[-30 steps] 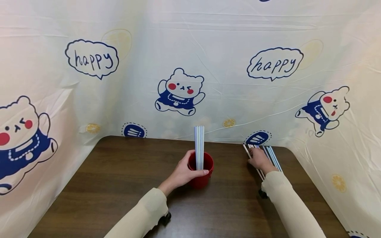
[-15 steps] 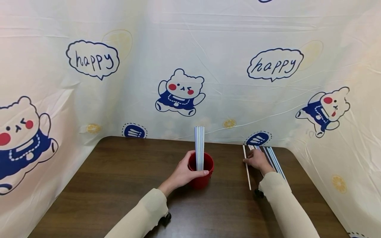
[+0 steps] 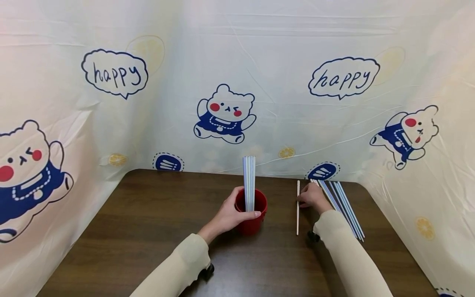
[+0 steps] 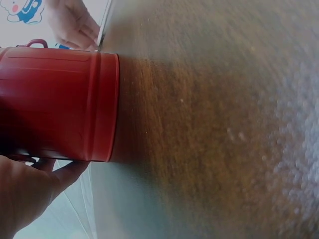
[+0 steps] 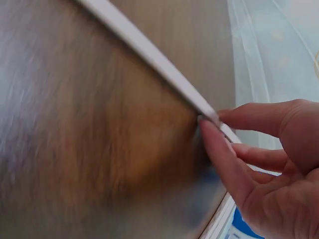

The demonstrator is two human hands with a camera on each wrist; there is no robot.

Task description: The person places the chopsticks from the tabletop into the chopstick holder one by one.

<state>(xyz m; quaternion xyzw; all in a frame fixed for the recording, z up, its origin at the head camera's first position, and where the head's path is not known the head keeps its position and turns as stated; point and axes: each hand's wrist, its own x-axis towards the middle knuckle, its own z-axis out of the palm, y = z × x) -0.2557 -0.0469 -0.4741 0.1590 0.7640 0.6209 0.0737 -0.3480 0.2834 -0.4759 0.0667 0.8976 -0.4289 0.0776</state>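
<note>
My left hand [image 3: 229, 215] grips a red bucket [image 3: 251, 227], with the thumb across its near side and fingers around the left. Several pale blue and white slender sticks [image 3: 249, 183] stand upright in the bucket, bunched together. To the right, my right hand [image 3: 313, 195] pinches a single pale pinkish-white stick [image 3: 298, 222] between thumb and fingertips, low over the table. The right wrist view shows the fingertips [image 5: 219, 137] meeting at this stick [image 5: 159, 62]. In the left wrist view the bucket [image 4: 60, 104] stands with its base on the table.
More blue and white sticks [image 3: 343, 210] lie side by side on the brown wooden table [image 3: 148, 231], right of and partly under my right forearm. A printed cloth [image 3: 282, 82] hangs around the table's back and sides.
My right hand has drawn the pale stick leftward, away from the other sticks, and it now points nearly straight away from me. My left hand and the bucket have stayed put.
</note>
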